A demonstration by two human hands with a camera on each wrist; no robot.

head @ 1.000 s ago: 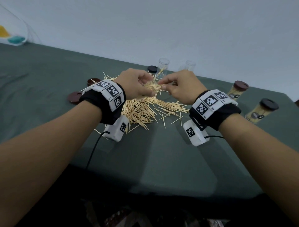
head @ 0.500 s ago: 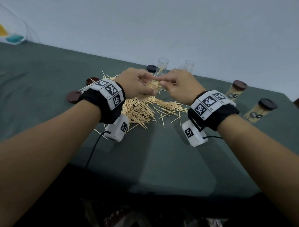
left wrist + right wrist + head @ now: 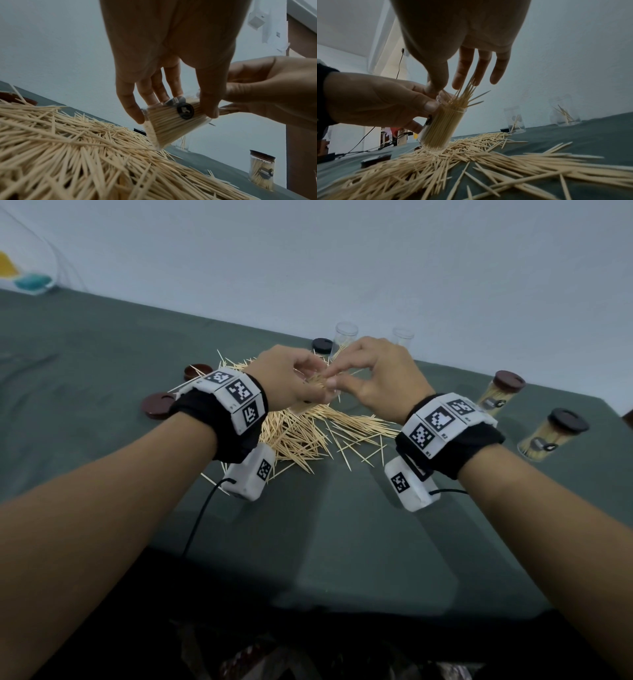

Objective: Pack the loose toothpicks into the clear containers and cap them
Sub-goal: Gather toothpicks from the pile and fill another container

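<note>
Left hand (image 3: 373, 102) curls round a clear container (image 3: 440, 125) nearly full of toothpicks, tilted with its base on the loose toothpick pile (image 3: 308, 433). Right hand (image 3: 453, 44) hangs over the container's mouth, thumb and forefinger pinching at a few sticks that jut out, the other fingers straight. Judged from this, the light, smooth tube could slip, so it is best held round its middle; the thin, stiff sticks should be steered by their ends. Beyond the pile stand two nearly empty containers (image 3: 515, 120); right of it, two capped jars (image 3: 500, 392).
</note>
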